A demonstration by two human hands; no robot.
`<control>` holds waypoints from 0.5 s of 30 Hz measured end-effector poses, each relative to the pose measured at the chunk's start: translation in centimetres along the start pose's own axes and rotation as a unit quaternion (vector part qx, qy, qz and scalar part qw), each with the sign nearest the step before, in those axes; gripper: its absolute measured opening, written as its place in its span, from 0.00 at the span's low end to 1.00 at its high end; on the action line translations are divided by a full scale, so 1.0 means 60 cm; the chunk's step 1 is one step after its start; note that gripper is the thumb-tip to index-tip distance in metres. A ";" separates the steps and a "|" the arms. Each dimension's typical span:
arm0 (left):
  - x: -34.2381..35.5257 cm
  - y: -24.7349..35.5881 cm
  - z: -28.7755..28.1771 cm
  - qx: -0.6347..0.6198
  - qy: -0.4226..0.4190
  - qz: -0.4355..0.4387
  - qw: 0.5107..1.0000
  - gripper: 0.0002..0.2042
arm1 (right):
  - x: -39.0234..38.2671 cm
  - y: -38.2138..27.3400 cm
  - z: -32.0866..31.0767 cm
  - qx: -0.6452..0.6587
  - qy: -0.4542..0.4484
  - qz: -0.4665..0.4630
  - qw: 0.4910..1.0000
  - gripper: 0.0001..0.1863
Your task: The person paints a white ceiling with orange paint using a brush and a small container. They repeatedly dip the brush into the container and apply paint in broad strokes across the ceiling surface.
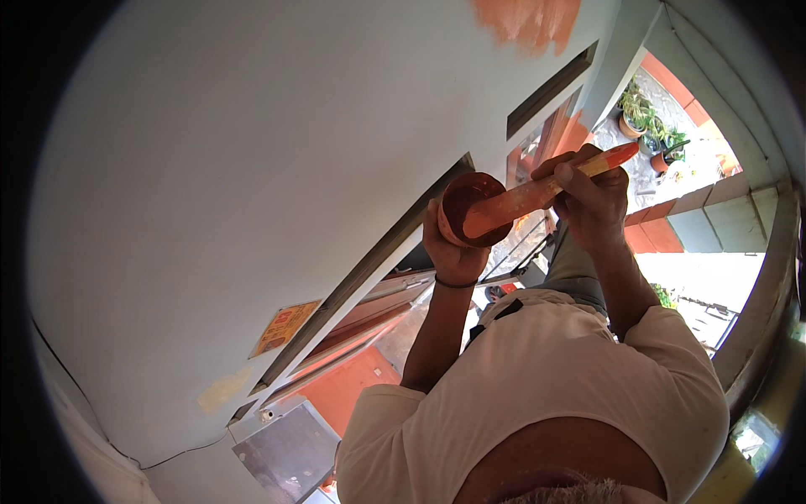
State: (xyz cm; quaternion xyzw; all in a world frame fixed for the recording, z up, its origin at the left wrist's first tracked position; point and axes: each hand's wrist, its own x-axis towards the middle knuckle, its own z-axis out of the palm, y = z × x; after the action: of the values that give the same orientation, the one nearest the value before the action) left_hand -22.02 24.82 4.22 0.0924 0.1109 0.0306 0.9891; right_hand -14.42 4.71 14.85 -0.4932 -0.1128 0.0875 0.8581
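My left hand (456, 259) is wrapped round a small round cup (470, 186) coated inside with reddish-orange paint. Its mouth is turned toward the camera. In my right hand (598, 203) is a paintbrush (514, 206), gripped between thumb and fingers. The brush's wide, paint-covered end reaches into the cup; whether it touches the inner wall I cannot tell. Its pale wooden handle rises to the upper right and ends in a red tip. Both hands are held in front of my chest, close together.
A pale wall or ceiling surface (218, 176) fills the left, with an orange painted patch (533, 21) at the top. Long dark recessed slots (369, 256) cross it, near an orange printed sticker (285, 328). Potted plants (634, 122) stand beyond on the right, past a tiled ledge (705, 218).
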 end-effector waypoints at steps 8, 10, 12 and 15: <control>0.008 -0.004 0.033 -0.007 -0.010 -0.003 1.000 0.29 | 0.019 0.030 -0.007 0.121 0.021 0.086 0.989 0.16; 0.006 -0.001 0.037 -0.005 -0.020 -0.011 1.000 0.30 | 0.022 0.042 -0.004 0.160 0.032 0.102 0.981 0.16; 0.012 0.006 0.023 -0.054 -0.100 -0.037 0.993 0.30 | 0.025 0.048 -0.011 0.170 0.020 0.133 0.976 0.15; 0.014 0.006 0.019 -0.068 -0.101 -0.039 0.992 0.30 | 0.028 0.045 -0.006 0.187 0.008 0.143 0.972 0.11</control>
State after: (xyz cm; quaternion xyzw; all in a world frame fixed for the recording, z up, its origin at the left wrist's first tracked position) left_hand -20.95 25.06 5.18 0.0228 0.0120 -0.0103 0.9996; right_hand -12.79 6.21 12.54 -0.3353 -0.0158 0.2249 0.9147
